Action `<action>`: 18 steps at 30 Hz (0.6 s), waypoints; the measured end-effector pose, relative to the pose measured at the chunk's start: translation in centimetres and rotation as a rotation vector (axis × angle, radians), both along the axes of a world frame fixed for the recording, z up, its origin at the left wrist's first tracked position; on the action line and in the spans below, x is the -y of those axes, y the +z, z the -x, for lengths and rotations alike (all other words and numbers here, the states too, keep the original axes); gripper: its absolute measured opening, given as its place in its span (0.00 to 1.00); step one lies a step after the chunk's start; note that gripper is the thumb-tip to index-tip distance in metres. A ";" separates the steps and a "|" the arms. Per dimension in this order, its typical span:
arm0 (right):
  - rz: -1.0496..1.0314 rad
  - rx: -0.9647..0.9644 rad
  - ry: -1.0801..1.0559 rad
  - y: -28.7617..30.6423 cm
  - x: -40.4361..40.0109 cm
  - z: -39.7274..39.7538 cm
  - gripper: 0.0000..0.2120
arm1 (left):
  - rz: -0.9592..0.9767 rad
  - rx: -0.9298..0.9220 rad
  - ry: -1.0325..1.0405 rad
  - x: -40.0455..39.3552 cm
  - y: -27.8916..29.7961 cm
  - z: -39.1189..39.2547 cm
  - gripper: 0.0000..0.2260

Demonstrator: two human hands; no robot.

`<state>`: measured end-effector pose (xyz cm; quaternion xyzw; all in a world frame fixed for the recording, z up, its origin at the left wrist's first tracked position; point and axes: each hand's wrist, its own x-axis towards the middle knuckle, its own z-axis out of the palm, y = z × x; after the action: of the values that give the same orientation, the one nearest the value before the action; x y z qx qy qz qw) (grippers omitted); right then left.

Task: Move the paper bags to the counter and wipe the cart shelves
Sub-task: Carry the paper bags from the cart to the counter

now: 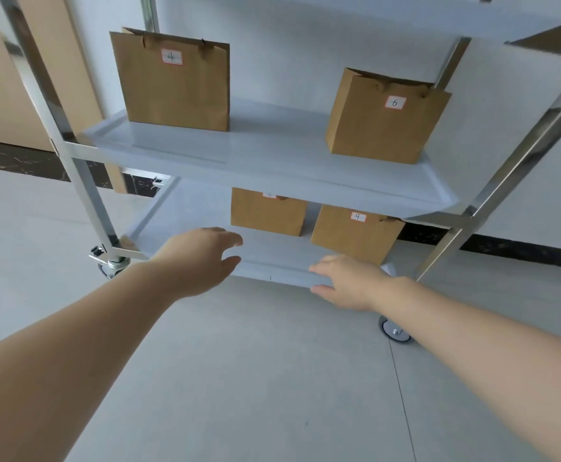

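Reaching toward bottom shelf [272, 258], left hand [199, 258] spread, right hand [349, 281] empty

The cart's middle shelf [272, 161] is grey. Two brown paper bags stand on it: bag 4 [172, 85] near the back left corner and bag 6 [382, 121] near the right edge. On the bottom shelf [185, 218], two more stand side by side toward the right, a half-hidden bag [265, 213] and bag 9 [352, 235]. The cart's wheels rest on the pale floor [272, 378].

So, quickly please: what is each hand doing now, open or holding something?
Left hand: open, holding nothing, over the bottom shelf.
Right hand: open, holding nothing, at the shelf's front edge.
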<state>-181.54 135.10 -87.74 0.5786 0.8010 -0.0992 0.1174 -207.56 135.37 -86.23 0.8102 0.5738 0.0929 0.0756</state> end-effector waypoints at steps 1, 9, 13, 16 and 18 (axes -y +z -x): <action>-0.001 0.010 0.000 -0.5 -0.3 -0.2 0.23 | 0.004 -0.008 0.013 -0.1 -0.7 0.2 0.16; -0.179 0.104 -0.147 -5.2 -6.6 -3.2 0.31 | -0.070 -0.038 0.069 -2.0 -5.6 -0.3 0.16; -0.291 0.177 -0.223 -7.7 -10.0 -5.4 0.33 | -0.133 -0.039 0.075 -2.8 -8.0 -1.0 0.17; -0.373 0.193 -0.260 -8.6 -11.6 -6.6 0.34 | -0.142 -0.034 0.061 -3.3 -9.2 -1.4 0.18; -0.420 0.217 -0.269 -8.5 -12.3 -7.2 0.36 | -0.142 -0.034 0.056 -3.7 -9.7 -1.5 0.18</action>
<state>-174.35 147.37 -96.27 0.6989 0.7026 0.1170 0.0654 -206.07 139.08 -95.92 0.7986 0.5893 0.1217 0.0059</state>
